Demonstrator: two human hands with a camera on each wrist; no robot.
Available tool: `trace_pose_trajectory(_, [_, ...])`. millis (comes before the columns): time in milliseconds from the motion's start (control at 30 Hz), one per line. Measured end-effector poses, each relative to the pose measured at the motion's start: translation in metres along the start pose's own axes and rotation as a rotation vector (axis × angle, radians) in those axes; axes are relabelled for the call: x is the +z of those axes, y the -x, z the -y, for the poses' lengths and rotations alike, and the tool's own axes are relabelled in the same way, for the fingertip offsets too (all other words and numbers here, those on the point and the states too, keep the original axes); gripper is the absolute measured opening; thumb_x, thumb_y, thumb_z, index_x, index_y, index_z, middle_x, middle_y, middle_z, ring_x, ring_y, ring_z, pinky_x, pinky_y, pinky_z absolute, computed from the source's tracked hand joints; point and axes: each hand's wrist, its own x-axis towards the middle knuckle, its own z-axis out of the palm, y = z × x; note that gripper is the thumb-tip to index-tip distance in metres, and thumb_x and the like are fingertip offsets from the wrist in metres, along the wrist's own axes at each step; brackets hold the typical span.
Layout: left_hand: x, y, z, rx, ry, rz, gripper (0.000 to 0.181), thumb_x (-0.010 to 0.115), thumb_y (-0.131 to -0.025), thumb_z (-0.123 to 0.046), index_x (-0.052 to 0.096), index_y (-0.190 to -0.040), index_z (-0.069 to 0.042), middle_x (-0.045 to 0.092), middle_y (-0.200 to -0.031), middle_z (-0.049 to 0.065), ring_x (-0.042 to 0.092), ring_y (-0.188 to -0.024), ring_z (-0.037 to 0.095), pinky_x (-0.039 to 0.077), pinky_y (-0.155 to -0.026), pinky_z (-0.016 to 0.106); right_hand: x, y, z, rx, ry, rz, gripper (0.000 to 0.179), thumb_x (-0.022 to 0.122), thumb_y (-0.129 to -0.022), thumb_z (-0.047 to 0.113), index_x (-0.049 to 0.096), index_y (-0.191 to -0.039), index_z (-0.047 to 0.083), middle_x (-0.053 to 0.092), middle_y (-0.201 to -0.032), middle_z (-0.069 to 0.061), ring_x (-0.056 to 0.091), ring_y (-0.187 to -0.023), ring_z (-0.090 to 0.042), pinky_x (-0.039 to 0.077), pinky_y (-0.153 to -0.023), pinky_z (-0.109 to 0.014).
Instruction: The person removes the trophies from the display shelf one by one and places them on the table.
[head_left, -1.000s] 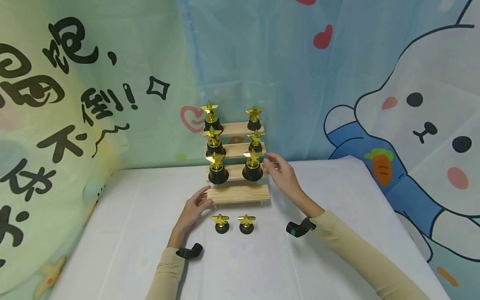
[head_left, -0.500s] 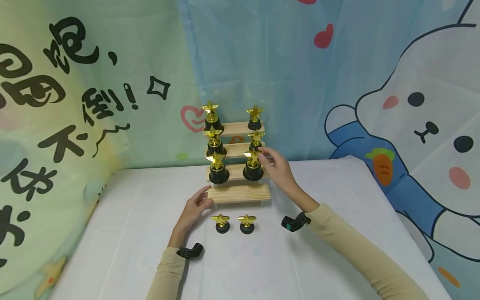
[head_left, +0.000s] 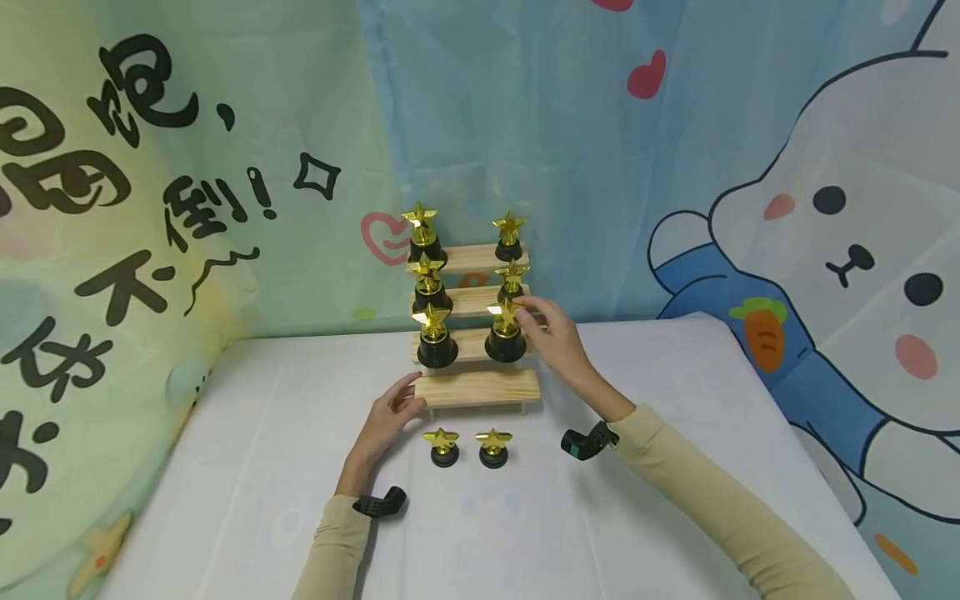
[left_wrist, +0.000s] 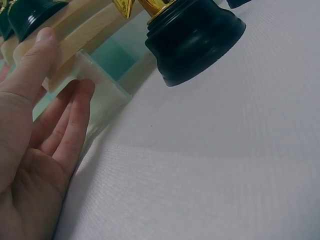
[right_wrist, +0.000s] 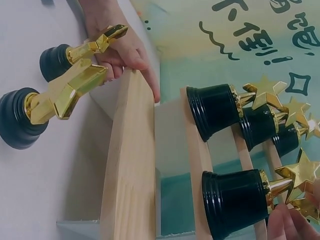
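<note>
A tiered wooden stand (head_left: 477,389) with stepped planks stands at the table's middle. My left hand (head_left: 388,421) holds the left end of its lowest plank; in the left wrist view the thumb lies on the wood and the other fingers reach the clear side support (left_wrist: 102,82). My right hand (head_left: 558,342) is at the right-hand star trophy (head_left: 506,346) on the plank above. In the right wrist view its fingertips (right_wrist: 280,220) pinch the gold part over the black base (right_wrist: 232,200), which sits upright on the plank. The palm is out of that view.
Two small star trophies, one on the left (head_left: 444,454) and one on the right (head_left: 492,456), stand on the white cloth before the stand. Other trophies occupy both ends of the upper planks, such as a back-left trophy (head_left: 423,237). A printed backdrop (head_left: 585,167) hangs behind.
My right hand has moved left from beside the stand's right edge to the star trophy and now has its fingers on it. The left hand and the trophies stay in place.
</note>
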Motion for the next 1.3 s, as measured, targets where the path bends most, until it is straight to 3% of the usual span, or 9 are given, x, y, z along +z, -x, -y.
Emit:
trace_pose_trajectory(267, [-0.001,0.002,0.0,0.003,0.011,0.009,0.06,0.072,-0.086,-0.041,0.049,-0.14,-0.032,0.059,-0.135,0.012,0.061,-0.118,0.025,0.051,-0.098,0.038,-0.001,-0.002,-0.001,-0.02,0.018,0.032,0.038,0.046,-0.103,0.032,0.055,-0.132,0.009,0.056,-0.124,-0.017,0.065,-0.103,-0.031,0.053,-0.087,-0.046])
trace_pose_trajectory(700, [-0.001,0.001,-0.001,0.019,0.014,0.012,0.061,0.072,-0.086,-0.04,0.049,-0.142,-0.027,0.059,-0.135,0.012,0.062,-0.116,0.023,0.053,-0.091,0.028,0.0,-0.003,0.0,-0.041,0.014,0.03,0.035,0.049,-0.102,0.027,0.057,-0.13,0.006,0.056,-0.118,-0.018,0.065,-0.102,-0.033,0.053,-0.088,-0.046])
trace_pose_trajectory(1300, [0.0,0.001,-0.002,0.009,0.004,0.004,0.063,0.072,-0.086,-0.041,0.048,-0.142,-0.026,0.058,-0.136,0.014,0.062,-0.116,0.023,0.053,-0.092,0.03,-0.002,0.007,0.0,-0.055,0.016,0.025,0.035,0.05,-0.102,0.027,0.057,-0.128,0.005,0.055,-0.123,-0.019,0.066,-0.1,-0.033,0.054,-0.085,-0.045])
